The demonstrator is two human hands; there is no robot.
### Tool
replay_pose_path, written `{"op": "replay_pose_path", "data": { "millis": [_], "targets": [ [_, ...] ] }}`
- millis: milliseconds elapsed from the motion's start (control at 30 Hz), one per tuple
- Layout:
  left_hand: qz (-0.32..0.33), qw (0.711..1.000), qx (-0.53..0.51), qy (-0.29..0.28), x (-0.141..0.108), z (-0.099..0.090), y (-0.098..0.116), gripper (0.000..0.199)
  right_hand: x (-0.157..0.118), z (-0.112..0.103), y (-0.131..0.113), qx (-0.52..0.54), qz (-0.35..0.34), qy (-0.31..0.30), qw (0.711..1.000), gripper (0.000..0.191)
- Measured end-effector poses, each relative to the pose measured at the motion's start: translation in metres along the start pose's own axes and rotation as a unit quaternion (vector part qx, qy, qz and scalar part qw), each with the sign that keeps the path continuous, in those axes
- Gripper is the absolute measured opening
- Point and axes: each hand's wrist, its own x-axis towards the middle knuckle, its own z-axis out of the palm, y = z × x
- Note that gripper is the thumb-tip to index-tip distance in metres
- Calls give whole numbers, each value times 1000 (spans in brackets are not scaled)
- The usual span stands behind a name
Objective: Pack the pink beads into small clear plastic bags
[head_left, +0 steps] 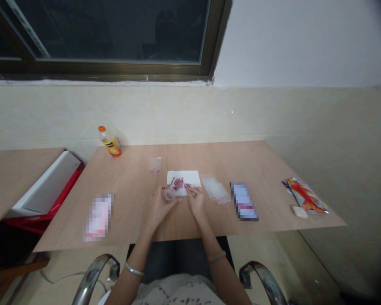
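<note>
My left hand (160, 207) is closed on a small clear plastic bag (169, 194), its thumb reaching along the near side. A few pinkish specks show through the plastic. My right hand (197, 199) has its fingertips pressed together over a white sheet of paper (192, 174), at the edge of some small dark-pink beads (178, 183). Whatever sits in that pinch is too small to make out. Most of the beads lie in a loose heap on the sheet, just beyond my left fingers.
Right of the paper lie flat clear bags (216, 189) and a phone (244, 201); another phone (99, 217) is at left. A small bag (155, 164), an orange drink bottle (110, 143), a colourful packet (306, 195) and a white case (299, 211) are on the table (130, 178).
</note>
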Motion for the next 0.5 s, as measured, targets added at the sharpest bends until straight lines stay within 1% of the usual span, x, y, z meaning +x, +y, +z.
{"op": "replay_pose_path", "data": {
  "millis": [100,200,233,300,400,500],
  "targets": [
    [-19,999,45,-2,0,-2,5,50,4,-14,-29,112,-19,35,993,19],
    [-16,998,63,-9,-1,-2,8,45,6,-32,-65,166,-73,15,983,13],
    [-10,998,63,-11,-1,-1,8,44,6,-37,-75,169,-91,7,981,12],
    [2,998,63,-9,-1,1,10,41,5,-44,-90,144,-128,-27,981,11],
    [6,997,73,10,0,2,14,37,3,-48,-97,86,-170,-92,977,10],
    [7,998,66,19,2,2,15,37,1,-48,-95,64,-170,-133,974,14]
  ]
}}
